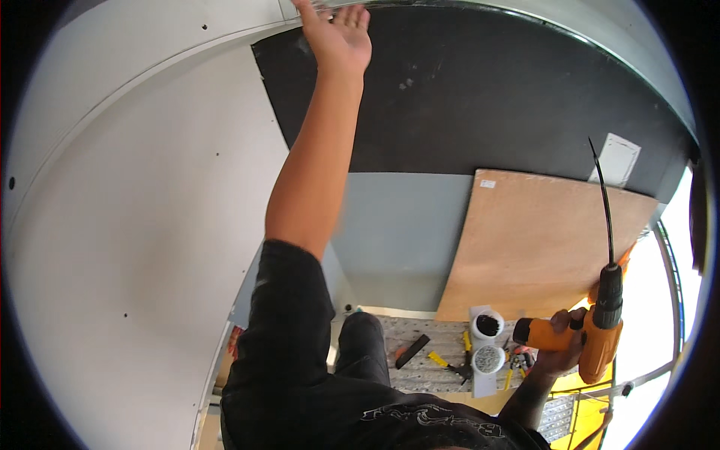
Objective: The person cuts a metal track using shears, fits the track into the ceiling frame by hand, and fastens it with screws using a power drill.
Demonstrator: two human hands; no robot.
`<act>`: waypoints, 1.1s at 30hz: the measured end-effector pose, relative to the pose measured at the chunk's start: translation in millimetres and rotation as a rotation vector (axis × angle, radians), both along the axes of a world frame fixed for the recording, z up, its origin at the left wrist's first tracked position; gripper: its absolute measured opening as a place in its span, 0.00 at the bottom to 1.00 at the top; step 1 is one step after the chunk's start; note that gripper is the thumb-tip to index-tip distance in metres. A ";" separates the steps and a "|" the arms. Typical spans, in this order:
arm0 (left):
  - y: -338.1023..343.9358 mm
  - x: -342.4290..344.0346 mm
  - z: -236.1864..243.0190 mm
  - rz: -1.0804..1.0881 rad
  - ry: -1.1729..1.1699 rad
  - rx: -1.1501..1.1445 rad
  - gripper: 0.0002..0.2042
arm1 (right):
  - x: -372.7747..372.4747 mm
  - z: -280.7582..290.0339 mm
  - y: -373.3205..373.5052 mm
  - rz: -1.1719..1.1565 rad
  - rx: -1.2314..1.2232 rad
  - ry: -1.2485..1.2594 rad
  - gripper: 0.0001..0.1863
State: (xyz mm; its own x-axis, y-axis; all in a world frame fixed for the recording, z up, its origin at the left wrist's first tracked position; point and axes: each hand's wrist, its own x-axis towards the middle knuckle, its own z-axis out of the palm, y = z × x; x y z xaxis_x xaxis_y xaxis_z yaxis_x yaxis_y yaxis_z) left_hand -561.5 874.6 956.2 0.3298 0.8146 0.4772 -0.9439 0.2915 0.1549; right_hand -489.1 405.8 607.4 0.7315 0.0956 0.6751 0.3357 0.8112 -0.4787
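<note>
My left hand (341, 41) is raised at the top of the view, palm toward me and fingers apart. Its fingertips meet the curved upper edge of a dark panel (465, 82); whether they press on it, I cannot tell. Low on the right, my right hand (559, 352) is closed round the grip of an orange and black cordless drill (600, 337). A long, thin black drill bit (606, 202) points up from its chuck, in front of a leaning plywood sheet (547, 240). Its tip is apart from the dark panel's edge.
A large white panel (150, 210) with small dark holes fills the left. Below, a worn plank platform (405, 360) bears two white tubs, one with black screws (489, 324), one with grey screws (490, 360), beside yellow-handled tools (437, 359). Metal scaffold tubes (667, 262) stand at right.
</note>
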 end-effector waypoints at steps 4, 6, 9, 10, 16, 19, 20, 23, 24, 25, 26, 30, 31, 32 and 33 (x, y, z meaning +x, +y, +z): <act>-5.8 -35.8 -39.7 0.517 0.875 0.561 0.26 | 8.4 -8.7 50.0 0.142 0.022 0.035 0.28; -24.3 -54.8 -32.2 1.052 0.943 0.921 0.24 | 12.5 -16.6 76.5 0.203 0.041 0.084 0.28; -70.8 -75.4 25.0 1.871 1.222 1.399 0.47 | 6.9 -19.8 127.7 0.285 0.056 0.152 0.29; -84.0 -71.2 45.8 2.088 1.286 1.530 0.47 | 5.3 -19.3 145.2 0.360 0.061 0.157 0.27; -71.5 -64.7 95.5 2.349 2.008 1.758 0.48 | -33.7 -11.9 256.3 0.704 0.159 0.181 0.19; -74.9 -64.9 89.3 2.054 2.323 1.686 0.47 | -55.9 -7.9 296.0 0.837 0.218 0.253 0.21; -66.9 -65.3 87.8 2.007 2.291 1.652 0.46 | -56.8 -14.4 311.8 0.903 0.241 0.210 0.18; -24.1 -104.4 99.7 2.529 1.795 2.029 0.39 | -79.9 8.5 350.9 1.029 0.299 0.186 0.17; -18.0 -106.5 104.2 2.529 1.805 2.045 0.39 | -84.8 17.4 362.9 1.037 0.307 0.197 0.17; -13.0 -105.1 107.2 2.498 1.805 1.952 0.42 | -86.6 26.8 373.6 1.081 0.312 0.210 0.16; -8.4 -104.2 110.7 2.468 1.805 1.858 0.46 | -90.1 35.7 384.5 1.127 0.317 0.221 0.16; -49.1 -61.9 74.3 2.406 2.208 1.438 0.41 | -106.9 62.6 430.5 1.264 0.427 0.362 0.16; -45.8 -65.7 77.6 2.397 2.118 1.569 0.38 | -111.9 68.9 437.8 1.273 0.433 0.367 0.16; -42.5 -68.5 79.2 2.379 2.025 1.696 0.34 | -116.4 73.9 444.5 1.328 0.492 0.408 0.16; -42.3 -68.9 74.1 2.387 2.034 1.702 0.34 | -120.4 77.8 451.5 1.381 0.555 0.448 0.16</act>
State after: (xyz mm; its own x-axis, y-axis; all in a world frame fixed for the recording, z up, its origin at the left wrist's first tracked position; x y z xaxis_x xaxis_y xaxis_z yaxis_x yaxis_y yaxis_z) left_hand -630.3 832.3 1030.3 0.6701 0.2858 0.6850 0.7390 -0.1705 -0.6518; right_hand -609.4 857.4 685.1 0.4336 0.6620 0.6113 -0.8783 0.4620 0.1227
